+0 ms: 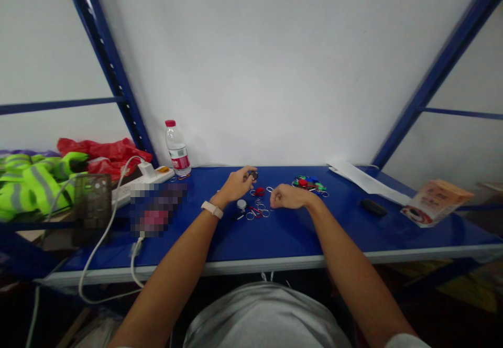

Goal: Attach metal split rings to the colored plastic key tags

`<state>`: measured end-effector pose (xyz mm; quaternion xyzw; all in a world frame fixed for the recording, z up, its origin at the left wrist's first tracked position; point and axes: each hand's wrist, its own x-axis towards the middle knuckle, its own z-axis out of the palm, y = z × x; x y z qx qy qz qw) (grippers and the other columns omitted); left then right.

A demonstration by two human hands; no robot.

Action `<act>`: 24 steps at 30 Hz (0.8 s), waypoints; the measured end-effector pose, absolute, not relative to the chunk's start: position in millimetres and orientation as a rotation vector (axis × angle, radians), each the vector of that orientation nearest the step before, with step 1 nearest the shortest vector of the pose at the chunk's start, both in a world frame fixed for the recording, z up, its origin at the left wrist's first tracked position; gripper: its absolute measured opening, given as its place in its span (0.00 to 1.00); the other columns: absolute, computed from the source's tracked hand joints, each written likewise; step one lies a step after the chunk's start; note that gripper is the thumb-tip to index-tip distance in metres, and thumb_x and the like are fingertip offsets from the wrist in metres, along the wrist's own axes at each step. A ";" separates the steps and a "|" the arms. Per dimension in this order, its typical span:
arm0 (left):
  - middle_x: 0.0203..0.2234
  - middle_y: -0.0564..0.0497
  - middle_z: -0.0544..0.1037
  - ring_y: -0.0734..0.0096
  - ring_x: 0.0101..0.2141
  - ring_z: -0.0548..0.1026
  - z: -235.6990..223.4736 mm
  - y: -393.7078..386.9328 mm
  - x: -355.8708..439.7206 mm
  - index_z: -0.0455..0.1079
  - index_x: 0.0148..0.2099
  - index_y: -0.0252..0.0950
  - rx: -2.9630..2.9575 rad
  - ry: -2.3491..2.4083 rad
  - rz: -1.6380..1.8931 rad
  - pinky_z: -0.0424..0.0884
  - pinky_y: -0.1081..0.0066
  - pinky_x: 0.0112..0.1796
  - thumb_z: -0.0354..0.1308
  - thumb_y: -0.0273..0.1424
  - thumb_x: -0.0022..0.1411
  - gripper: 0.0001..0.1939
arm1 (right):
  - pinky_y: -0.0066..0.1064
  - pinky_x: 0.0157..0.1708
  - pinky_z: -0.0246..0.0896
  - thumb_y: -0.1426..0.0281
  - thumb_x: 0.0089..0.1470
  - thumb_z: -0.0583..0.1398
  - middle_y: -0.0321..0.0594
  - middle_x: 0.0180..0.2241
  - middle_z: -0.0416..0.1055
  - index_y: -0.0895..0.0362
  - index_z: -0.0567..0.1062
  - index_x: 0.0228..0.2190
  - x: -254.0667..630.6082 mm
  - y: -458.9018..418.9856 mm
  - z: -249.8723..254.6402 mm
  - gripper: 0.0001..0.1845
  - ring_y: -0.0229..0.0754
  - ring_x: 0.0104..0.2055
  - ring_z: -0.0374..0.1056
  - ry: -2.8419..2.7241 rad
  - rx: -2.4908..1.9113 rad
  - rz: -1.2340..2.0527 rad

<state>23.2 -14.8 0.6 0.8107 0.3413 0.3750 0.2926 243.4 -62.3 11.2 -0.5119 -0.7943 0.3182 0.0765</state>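
My left hand [237,184] rests on the blue table [283,238] with its fingers pinched on a small dark key tag [255,175]. My right hand [286,196] is curled closed just right of it, pinching something too small to name. Between and below the hands lies a cluster of metal key rings with red tags [257,207] and a small white round tag [241,204]. A pile of coloured tags [309,183], red, green and blue, lies behind my right hand.
A water bottle [177,149] stands at the back left beside a white power strip [143,181] with cables. A phone [93,202], neon vests [33,180] and a red bag [104,153] lie left. Paper sheets [367,181], a black object [373,207] and an orange box [435,202] lie right.
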 end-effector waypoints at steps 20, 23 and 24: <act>0.32 0.47 0.79 0.73 0.28 0.76 2.2 -16.7 23.3 0.65 0.55 0.34 2.171 0.905 0.968 0.72 0.73 0.32 0.47 0.30 0.64 0.18 | 0.22 0.26 0.54 0.75 0.49 0.55 0.41 0.29 0.76 0.62 0.77 0.29 236.1 -65.4 14.5 0.10 0.35 0.28 0.67 -2.437 -1.693 0.631; 0.33 0.48 0.79 0.73 0.28 0.77 2.6 -17.1 23.2 0.65 0.55 0.34 2.175 0.909 0.962 0.72 0.73 0.32 0.47 0.30 0.64 0.18 | 0.22 0.26 0.54 0.74 0.51 0.55 0.42 0.29 0.76 0.62 0.77 0.30 236.8 -64.4 12.9 0.10 0.35 0.28 0.67 -2.438 -1.681 0.606; 0.33 0.48 0.79 0.73 0.28 0.77 2.8 -17.4 23.1 0.65 0.55 0.34 2.176 0.912 0.962 0.72 0.73 0.32 0.47 0.30 0.64 0.18 | 0.23 0.26 0.54 0.73 0.52 0.55 0.42 0.29 0.76 0.62 0.77 0.31 236.9 -64.4 12.8 0.10 0.36 0.27 0.67 -2.443 -1.679 0.599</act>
